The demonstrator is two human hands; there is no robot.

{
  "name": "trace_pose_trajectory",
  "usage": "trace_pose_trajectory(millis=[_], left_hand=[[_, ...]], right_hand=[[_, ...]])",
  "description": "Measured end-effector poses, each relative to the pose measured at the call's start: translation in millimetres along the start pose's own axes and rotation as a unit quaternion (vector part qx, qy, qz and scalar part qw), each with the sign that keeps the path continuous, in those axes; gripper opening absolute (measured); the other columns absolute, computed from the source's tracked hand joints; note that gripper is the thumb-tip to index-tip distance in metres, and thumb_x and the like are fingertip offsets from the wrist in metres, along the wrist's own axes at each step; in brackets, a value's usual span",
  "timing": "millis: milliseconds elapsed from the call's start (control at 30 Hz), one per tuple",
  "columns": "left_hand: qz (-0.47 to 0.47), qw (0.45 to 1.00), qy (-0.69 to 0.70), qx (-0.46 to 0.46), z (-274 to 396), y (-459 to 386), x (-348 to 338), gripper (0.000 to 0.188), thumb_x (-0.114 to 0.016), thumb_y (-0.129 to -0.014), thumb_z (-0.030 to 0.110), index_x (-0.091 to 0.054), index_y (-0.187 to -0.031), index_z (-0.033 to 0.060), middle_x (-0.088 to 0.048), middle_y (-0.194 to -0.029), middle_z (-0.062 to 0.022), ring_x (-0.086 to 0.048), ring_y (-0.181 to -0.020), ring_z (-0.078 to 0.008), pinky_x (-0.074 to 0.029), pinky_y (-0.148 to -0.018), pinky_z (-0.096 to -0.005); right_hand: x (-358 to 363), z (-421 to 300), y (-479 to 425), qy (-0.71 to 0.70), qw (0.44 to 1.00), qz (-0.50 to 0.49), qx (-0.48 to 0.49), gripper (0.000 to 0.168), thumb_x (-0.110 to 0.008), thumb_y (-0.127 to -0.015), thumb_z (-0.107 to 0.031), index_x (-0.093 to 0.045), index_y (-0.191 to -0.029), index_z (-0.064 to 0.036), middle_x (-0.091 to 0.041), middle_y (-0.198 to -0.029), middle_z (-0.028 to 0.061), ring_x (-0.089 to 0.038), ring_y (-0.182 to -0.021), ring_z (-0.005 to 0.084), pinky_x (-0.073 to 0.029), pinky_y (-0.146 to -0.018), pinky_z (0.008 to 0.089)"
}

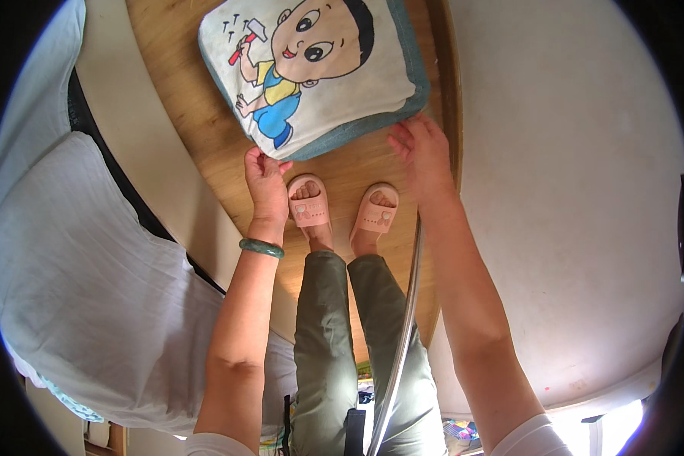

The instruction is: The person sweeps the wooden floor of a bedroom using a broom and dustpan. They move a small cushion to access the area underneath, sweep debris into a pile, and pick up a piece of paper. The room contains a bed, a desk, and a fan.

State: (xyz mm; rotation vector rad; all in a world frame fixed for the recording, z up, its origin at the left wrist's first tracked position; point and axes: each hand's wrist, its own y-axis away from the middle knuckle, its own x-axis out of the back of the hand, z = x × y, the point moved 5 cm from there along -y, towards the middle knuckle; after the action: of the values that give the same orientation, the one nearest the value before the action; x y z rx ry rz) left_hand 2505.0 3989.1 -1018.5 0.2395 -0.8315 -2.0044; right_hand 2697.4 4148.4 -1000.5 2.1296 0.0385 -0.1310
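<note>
A white fabric cushion or folded cover (342,108) with blue-grey edging and a printed cartoon child holding a hammer lies before me at the top of the view. My left hand (265,182) pinches its near left corner between thumb and fingers; a green bangle circles that wrist. At the near right corner, my right hand (423,151) has its fingertips at the blue-grey edging, fingers curled. It is slightly blurred, and whether it grips the fabric cannot be told.
My feet in pink slippers (309,208) stand on the wood-patterned floor (205,102). A bed or seat under pale sheets (91,273) lies at left, a pale wall (558,199) at right. A shiny metal tube (407,330) passes in front of my leg.
</note>
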Motion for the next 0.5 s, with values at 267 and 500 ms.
trace_pose_trajectory(millis=[267, 500], left_hand=[[0.015, 1.0, 0.015, 0.013, -2.4, 1.3, 3.1, 0.014, -0.039, -0.087, 0.012, -0.043, -0.099, 0.0057, -0.052, -0.087, -0.0046, -0.051, -0.071, -0.0118, -0.046, -0.069, -0.0265], [-0.033, 0.998, 0.032, 0.035, -6.0, 1.6, 4.5, 0.015, -0.039, -0.086, 0.013, -0.044, -0.099, 0.0061, -0.054, -0.09, -0.005, -0.053, -0.076, -0.0133, -0.044, -0.069, -0.0264]], right_hand=[[-19.8, -14.3, 10.7, 0.246, 0.968, -0.046, -0.018, 0.024, -0.042, -0.082, -0.018, -0.051, -0.095, 0.0, -0.058, -0.087, 0.01, -0.056, -0.073, 0.0157, -0.044, -0.068, 0.0262], [-13.3, -9.2, 3.0, 0.217, 0.974, -0.044, -0.042, 0.018, -0.042, -0.08, -0.015, -0.053, -0.086, -0.002, -0.058, -0.075, 0.0046, -0.052, -0.063, 0.0106, -0.043, -0.06, 0.0234]])
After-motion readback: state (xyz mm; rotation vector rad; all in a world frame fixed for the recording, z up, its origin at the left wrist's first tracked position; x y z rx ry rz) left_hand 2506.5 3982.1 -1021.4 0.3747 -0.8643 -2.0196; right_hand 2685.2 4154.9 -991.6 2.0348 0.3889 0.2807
